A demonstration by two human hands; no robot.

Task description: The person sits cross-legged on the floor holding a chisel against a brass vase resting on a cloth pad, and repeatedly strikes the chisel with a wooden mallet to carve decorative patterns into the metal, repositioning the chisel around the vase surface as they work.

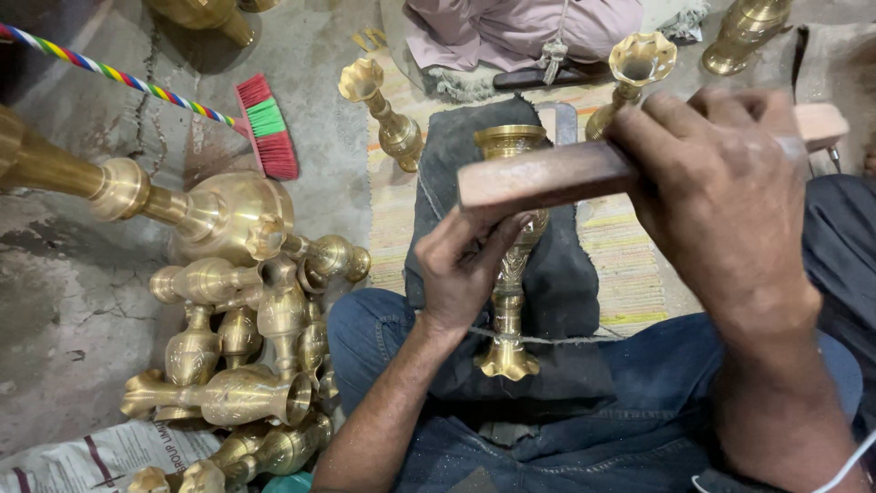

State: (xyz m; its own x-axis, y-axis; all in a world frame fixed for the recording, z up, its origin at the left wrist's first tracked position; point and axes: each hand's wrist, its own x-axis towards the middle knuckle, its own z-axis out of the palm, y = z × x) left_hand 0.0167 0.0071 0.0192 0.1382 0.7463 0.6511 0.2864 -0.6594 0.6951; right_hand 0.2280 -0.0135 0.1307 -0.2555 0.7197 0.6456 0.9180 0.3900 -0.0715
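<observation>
A slim engraved brass vase [507, 301] lies lengthwise on a dark cloth [566, 274] over my lap, its mouth pointing away. My left hand [461, 265] is curled around the vase's body, holding it down. My right hand [721, 192] is shut on a flat wooden bar [547, 178], raised across the vase's upper end. A thin string [547, 340] runs across the vase near its foot.
A heap of brass vases [246, 347] lies on the concrete floor at my left, with a large brass piece [182, 205] behind. Two more vases, one [388, 114] and another [630, 78], stand on a striped mat. A red-and-green broom [265, 123] lies on the floor. A seated person [520, 32] is opposite.
</observation>
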